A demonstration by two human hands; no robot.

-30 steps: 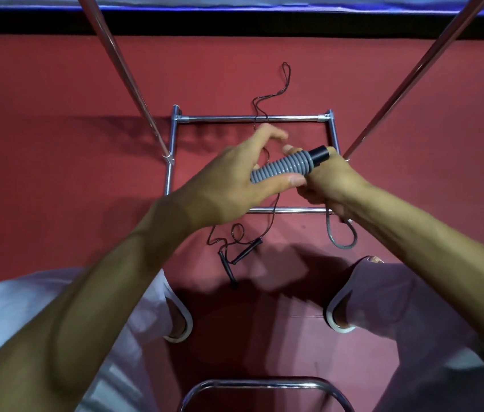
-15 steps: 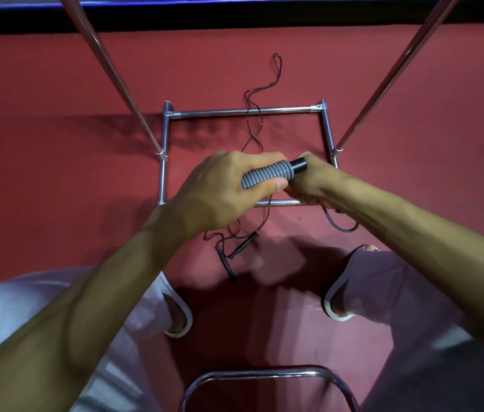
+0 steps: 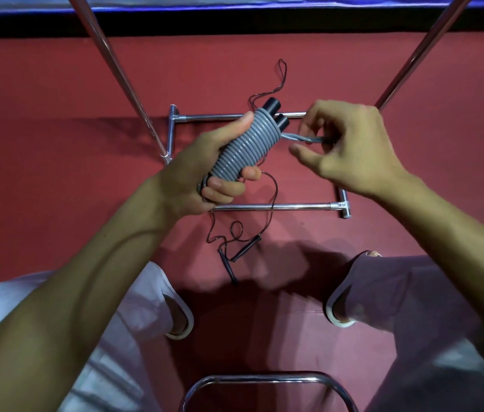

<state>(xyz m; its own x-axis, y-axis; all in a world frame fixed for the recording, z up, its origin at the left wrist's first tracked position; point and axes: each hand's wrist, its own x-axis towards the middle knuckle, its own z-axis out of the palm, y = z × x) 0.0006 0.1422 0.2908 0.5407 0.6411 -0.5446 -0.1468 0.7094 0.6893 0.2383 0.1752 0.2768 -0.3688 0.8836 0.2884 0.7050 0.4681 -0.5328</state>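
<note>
— Above the red floor point(image 3: 56, 114), in front of your knees, what do you have in the hands?

— I have a grey skipping rope point(image 3: 246, 147). It is wound in tight coils around its two black handles point(image 3: 272, 106), which stick out at the top end of the bundle. My left hand point(image 3: 193, 176) grips this bundle at the lower half; the fingers point(image 3: 225, 185) are curled around it and the thumb lies along the coils.

— And the right hand?

— My right hand point(image 3: 353, 150) is just beside the bundle, on the right. Its fingers pinch the loose end point(image 3: 303, 139) of the grey rope, which goes out from the coils near the handles.

— What lies under?

— A chrome tube frame point(image 3: 273, 207) is on the floor, and a thin black skipping rope point(image 3: 276, 191) lies across it, with its slim handles point(image 3: 246, 248) on the near side. Two slanted chrome poles point(image 3: 116, 63) meet the frame. A bent chrome rail point(image 3: 264, 377) is between my legs.
</note>
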